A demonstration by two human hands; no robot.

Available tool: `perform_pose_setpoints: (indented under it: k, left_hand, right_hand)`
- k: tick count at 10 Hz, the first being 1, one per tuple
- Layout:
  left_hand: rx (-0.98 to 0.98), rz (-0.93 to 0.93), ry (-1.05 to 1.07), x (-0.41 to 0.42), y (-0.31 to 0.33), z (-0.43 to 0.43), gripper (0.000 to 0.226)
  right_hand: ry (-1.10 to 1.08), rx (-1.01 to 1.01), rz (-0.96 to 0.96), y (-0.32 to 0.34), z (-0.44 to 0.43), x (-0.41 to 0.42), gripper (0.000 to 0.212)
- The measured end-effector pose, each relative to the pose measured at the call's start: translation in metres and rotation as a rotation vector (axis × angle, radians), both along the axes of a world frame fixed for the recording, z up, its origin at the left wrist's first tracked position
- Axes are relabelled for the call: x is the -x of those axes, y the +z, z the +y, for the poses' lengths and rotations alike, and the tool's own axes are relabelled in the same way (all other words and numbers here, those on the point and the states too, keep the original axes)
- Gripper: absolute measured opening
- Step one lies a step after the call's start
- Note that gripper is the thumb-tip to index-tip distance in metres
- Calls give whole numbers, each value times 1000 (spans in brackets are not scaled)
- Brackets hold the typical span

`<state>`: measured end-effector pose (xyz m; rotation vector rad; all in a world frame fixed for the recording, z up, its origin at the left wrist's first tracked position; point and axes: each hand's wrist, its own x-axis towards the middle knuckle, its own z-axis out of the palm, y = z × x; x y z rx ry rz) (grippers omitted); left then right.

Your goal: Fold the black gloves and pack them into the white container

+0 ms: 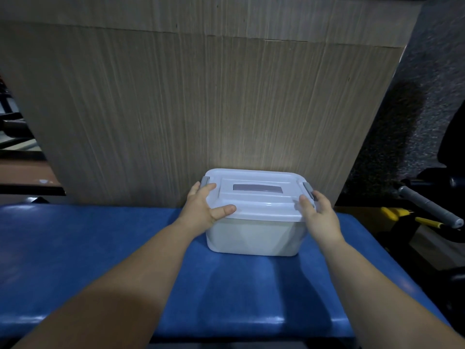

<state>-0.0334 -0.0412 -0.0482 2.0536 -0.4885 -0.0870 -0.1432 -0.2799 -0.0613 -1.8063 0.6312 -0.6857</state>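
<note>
The white container stands on the blue padded bench, close to the wooden panel behind it. Its white lid is on, with a grey handle recess on top and grey clips at both ends. My left hand rests on the lid's left end, fingers by the left clip and thumb on the front edge. My right hand holds the lid's right end beside the right clip. No black gloves are visible; the container's inside is hidden.
A tall wood-grain panel rises right behind the bench. To the right stands dark equipment with a grey padded bar and yellow parts. More dark furniture sits at the far left.
</note>
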Motion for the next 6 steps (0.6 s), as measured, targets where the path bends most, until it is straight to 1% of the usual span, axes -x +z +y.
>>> perform_pose_setpoints:
  k: [3, 4, 5, 6]
  left_hand:
    - [-34, -20, -1, -5, -2, -3, 82]
    - [-153, -18, 28, -7, 1, -4, 87]
    - [-366, -11, 79, -4, 12, -6, 97]
    - [-423, -170, 128, 6, 25, -14, 93]
  right_hand:
    - [3, 11, 19, 0, -5, -6, 59]
    - [35, 16, 60, 4, -6, -6, 60]
    - [66, 13, 132, 13, -6, -1, 66]
    - [68, 30, 201, 17, -9, 8, 74]
